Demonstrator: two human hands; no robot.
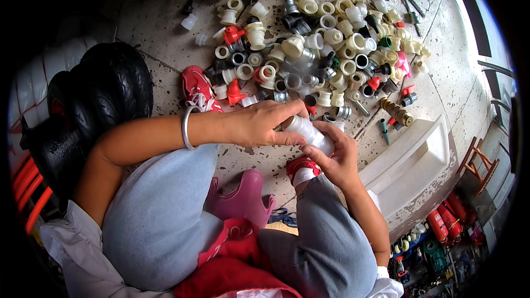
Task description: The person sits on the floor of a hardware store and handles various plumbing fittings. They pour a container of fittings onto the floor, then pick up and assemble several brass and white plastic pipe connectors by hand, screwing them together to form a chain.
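Note:
Between my two hands, above the floor in front of my knees, is a translucent white plastic pipe fitting (310, 134) with a ribbed, stepped body. My left hand (264, 123), with a silver bangle (188, 128) on its wrist, closes thumb and fingers around the fitting's left end. At the other end, my right hand (338, 157) grips it from the right, thumb in front. The fitting lies tilted, its right end lower. Just beyond my hands spreads a big loose pile of pipe fittings (334, 36), mostly cream, with some black, grey, red and metal pieces.
Black tyres (113, 85) stand at the left beside orange-red tubes (33, 187). A long white plastic trough (408, 171) lies at the right, near a brass fitting (396, 111). A pink plastic stool (243, 196) sits between my legs. Red cylinders (444, 222) stand at lower right.

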